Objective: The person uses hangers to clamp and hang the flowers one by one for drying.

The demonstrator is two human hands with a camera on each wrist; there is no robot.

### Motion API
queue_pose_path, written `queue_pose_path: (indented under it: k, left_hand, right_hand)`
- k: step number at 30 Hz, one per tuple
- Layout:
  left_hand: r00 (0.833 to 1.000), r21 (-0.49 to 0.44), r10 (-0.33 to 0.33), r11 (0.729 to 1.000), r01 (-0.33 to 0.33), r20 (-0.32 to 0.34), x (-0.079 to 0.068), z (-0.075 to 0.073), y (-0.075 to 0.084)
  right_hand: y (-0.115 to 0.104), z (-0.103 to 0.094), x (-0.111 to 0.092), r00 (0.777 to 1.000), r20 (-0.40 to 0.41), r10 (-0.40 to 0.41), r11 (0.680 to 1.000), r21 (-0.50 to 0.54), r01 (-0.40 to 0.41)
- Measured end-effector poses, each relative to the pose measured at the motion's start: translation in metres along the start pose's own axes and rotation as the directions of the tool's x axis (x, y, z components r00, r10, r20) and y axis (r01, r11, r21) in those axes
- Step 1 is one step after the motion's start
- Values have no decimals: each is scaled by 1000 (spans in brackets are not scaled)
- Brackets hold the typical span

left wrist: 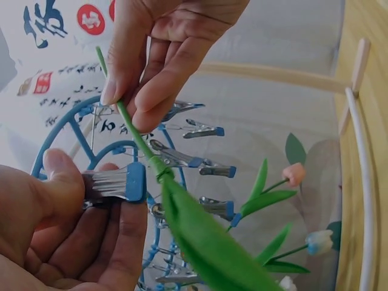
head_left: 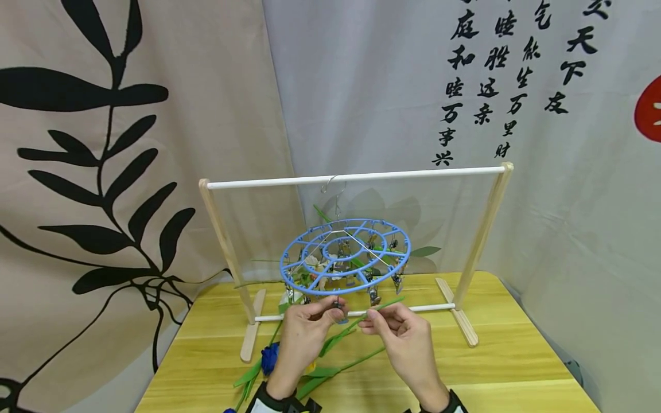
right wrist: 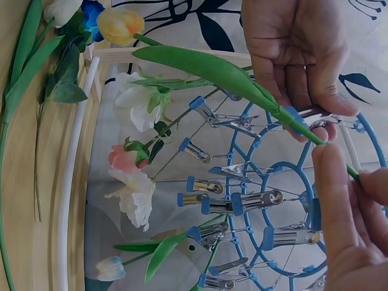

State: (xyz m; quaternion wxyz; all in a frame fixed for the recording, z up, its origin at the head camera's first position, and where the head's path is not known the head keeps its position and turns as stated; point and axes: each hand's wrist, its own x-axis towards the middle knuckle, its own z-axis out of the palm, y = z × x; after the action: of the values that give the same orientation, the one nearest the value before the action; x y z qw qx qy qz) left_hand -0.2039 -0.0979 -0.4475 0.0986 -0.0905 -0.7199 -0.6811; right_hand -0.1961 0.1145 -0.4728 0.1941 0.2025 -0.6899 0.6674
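Observation:
My left hand (head_left: 304,332) pinches a metal clip (left wrist: 118,183) with blue tips at the near edge of a round blue hanging rack (head_left: 345,288). Between the thumb and fingers of my right hand (head_left: 408,338) is the green stem (left wrist: 136,134) of an artificial yellow tulip (right wrist: 121,26). In the left wrist view the stem passes just beside the clip's tips, with a long leaf (left wrist: 209,239) below. Whether the clip's jaws are apart cannot be told. Other clips (right wrist: 221,205) hang around the rack, and some hold white and pink flowers (right wrist: 128,159).
The rack hangs from the white top bar (head_left: 413,174) of a wooden stand (head_left: 482,241) on a wooden table (head_left: 516,355). A blue flower (head_left: 269,358) and other green stems (head_left: 356,362) lie at the front. Printed cloth (head_left: 361,86) hangs behind.

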Motion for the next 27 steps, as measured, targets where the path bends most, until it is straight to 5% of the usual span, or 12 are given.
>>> queue_pose_path:
  k: [27]
  left_hand:
    - [989,28,10,1000,-6,-146,-2,8,-3]
  right_hand:
    - [-1,12,-2,997,-72,0,998,62,5]
